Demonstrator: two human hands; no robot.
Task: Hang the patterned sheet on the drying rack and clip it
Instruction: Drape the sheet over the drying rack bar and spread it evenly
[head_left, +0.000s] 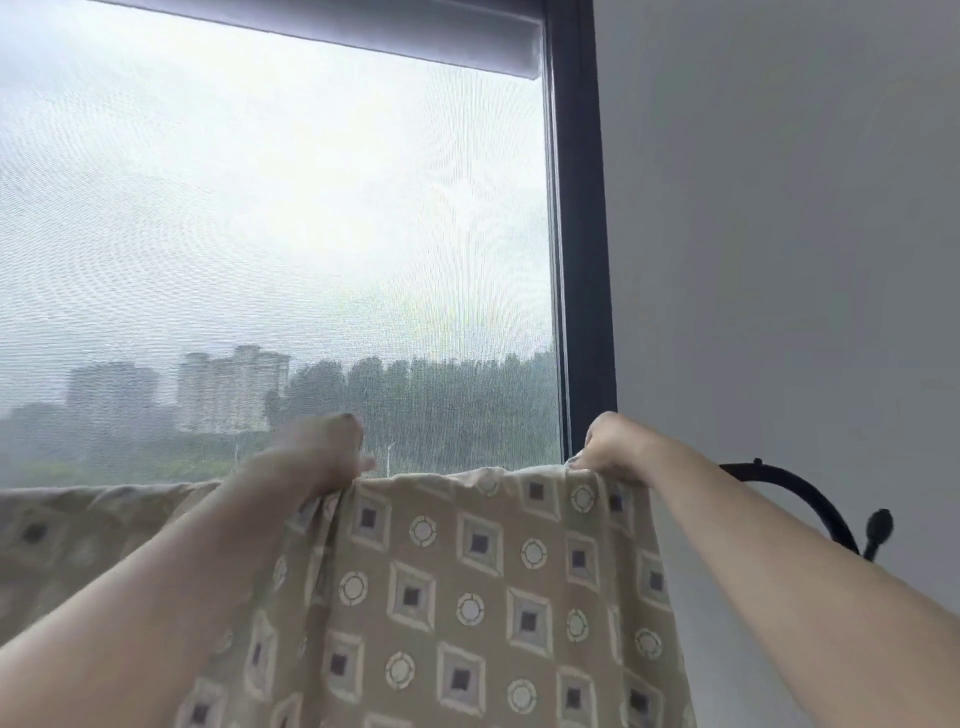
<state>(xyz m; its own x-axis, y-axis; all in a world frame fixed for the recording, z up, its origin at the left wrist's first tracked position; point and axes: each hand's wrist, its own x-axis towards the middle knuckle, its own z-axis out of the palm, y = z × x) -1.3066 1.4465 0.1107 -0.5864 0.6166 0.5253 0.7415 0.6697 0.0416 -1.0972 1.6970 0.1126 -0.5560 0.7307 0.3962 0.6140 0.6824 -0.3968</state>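
Note:
The patterned sheet (467, 582) is beige with squares and circles. It hangs down in front of me, its top edge stretched level across the lower half of the view. My left hand (324, 449) pinches the top edge near the middle, where the cloth bunches. My right hand (615, 447) grips the sheet's upper right corner. More of the sheet (78, 535) runs off to the left, blurred. The drying rack's bar is hidden under the cloth, and no clip is in view.
A large window (270, 234) with a mesh screen fills the left, with a dark frame (582, 234) on its right side. A grey wall (779, 234) is to the right. A black curved hook or bracket (810, 499) sticks out near my right forearm.

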